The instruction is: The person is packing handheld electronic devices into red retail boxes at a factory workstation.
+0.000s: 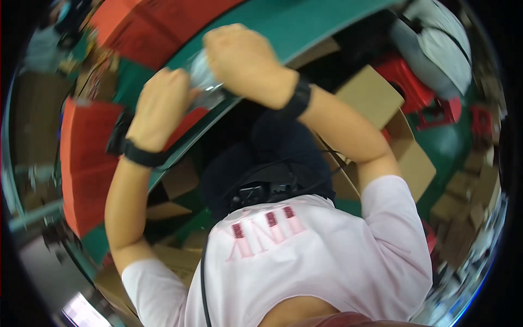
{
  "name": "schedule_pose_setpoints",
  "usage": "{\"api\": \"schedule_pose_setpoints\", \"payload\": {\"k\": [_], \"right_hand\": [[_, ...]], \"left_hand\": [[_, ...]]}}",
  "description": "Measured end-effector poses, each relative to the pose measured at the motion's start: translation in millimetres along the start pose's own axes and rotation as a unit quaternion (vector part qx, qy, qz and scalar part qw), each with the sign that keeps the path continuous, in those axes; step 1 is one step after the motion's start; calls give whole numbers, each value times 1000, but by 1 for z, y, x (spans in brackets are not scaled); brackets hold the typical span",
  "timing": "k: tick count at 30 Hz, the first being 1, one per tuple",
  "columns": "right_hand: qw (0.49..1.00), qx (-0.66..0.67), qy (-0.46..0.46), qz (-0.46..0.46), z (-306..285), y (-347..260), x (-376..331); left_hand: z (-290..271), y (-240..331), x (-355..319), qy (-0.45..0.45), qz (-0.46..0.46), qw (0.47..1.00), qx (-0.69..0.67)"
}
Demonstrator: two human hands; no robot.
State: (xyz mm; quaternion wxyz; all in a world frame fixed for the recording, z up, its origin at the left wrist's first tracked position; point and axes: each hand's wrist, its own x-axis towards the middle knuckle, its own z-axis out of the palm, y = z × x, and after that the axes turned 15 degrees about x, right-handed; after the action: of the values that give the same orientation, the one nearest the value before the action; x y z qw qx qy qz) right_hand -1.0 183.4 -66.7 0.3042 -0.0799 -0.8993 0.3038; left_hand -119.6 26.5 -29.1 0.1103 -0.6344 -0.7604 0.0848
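1. your white shirt [305,267] is closest; its chest carries large pink block lettering [267,233], upside down from this view.
2. your left hand [162,106] and right hand [239,57] are near each other, not touching, both curled on the clear plastic packet [202,71] between them. blur and wrist angle hide your fingertips, so exact grip points are a guess.
3. packet sits above the front edge of the green bench [310,24]. no writing readable on it.
4. step in hand looks like two-handed handling of that packet. i'd say the next move calls for steady wrists and even tension on the film.
5. the left orange box [90,163] is near your left wrist; the upper orange box [144,32] lies past your hands. its faint dark marks are too blurred to read.
6. farther off, right: open carton [370,98], red stool [403,82], seated co-worker in a pale top [444,49].
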Motion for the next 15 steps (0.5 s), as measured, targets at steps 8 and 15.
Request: {"api": "schedule_pose_setpoints", "payload": {"k": [8,15], "right_hand": [[984,136,41,111,28,18,-38],[966,246,64,46,25,29,-48]], "left_hand": [[-9,-10,24,-142,25,988,-62],[-10,-15,18,-139,-8,978,-155]]}}
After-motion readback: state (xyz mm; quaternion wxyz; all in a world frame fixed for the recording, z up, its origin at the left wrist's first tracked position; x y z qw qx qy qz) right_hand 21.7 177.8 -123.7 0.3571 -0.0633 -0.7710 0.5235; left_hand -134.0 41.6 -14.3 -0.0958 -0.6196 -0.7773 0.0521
